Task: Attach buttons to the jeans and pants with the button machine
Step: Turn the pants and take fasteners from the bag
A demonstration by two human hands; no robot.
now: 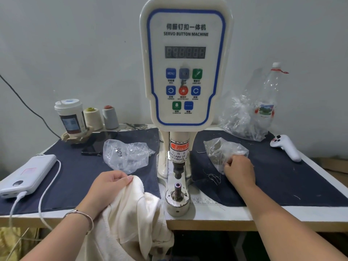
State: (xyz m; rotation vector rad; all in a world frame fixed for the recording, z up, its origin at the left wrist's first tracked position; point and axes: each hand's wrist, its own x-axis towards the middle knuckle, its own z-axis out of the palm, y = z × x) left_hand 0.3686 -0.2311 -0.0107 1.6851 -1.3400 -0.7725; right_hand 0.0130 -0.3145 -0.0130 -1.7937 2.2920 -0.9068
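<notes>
The white servo button machine (185, 72) stands at the table's middle, its lower die post (177, 189) bare under the punch (178, 171). My left hand (111, 183) grips a fold of cream pants (131, 213) just left of the die; the cloth hangs over the table's front edge. My right hand (239, 171) reaches into the mouth of a clear plastic bag of small metal parts (220, 151) right of the machine, fingers curled inside it. A second clear bag with silvery button parts (126, 155) lies left of the machine.
A dark blue cloth (282, 181) covers the table. A white power bank (28, 176) with cable lies at left. A cup (70, 117) and two thread cones (101, 117) stand at back left. A crumpled bag, a plastic bottle (269, 98) and a white controller (286, 146) sit at right.
</notes>
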